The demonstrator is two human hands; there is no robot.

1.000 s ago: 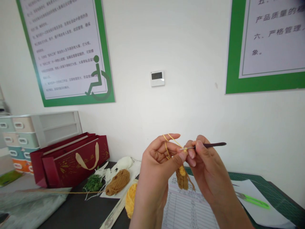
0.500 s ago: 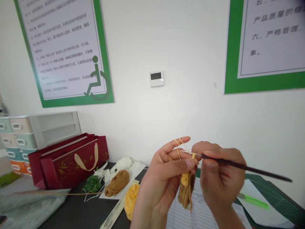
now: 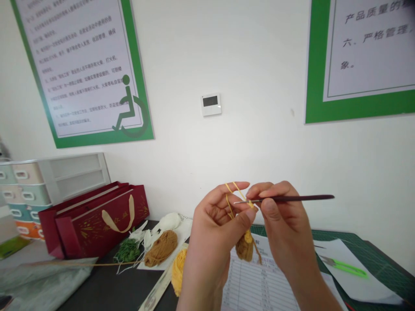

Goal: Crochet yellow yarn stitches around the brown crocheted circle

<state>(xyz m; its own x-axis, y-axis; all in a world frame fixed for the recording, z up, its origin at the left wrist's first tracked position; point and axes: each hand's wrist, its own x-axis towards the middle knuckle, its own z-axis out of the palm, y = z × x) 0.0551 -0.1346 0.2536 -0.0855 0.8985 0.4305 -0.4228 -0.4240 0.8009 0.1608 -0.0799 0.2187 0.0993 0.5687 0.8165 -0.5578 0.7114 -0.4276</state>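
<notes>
My left hand [image 3: 215, 224] pinches a small crocheted piece [image 3: 245, 248] in brown and yellow yarn, which hangs below the thumb. Yellow yarn [image 3: 239, 190] loops over the raised left index finger and runs down to the stitches. In my right hand [image 3: 285, 224] is a crochet hook [image 3: 301, 198] with a dark handle, held between thumb and fingers nearly level. Its thin metal tip points left and passes through the yellow yarn at the top of the piece. Fingers cover part of the piece.
Left of my hands lie a yellow yarn ball [image 3: 178, 272], a brown yarn ball [image 3: 161, 248] and green yarn [image 3: 127, 250]. A red gift bag [image 3: 97, 220] stands behind. A printed sheet [image 3: 256, 285] lies below my hands; a green craft knife [image 3: 345, 267] rests on paper at right.
Both hands have shifted slightly left. The crochet hook's handle has swung up from a downward slant to nearly level, and my right hand has turned with it.
</notes>
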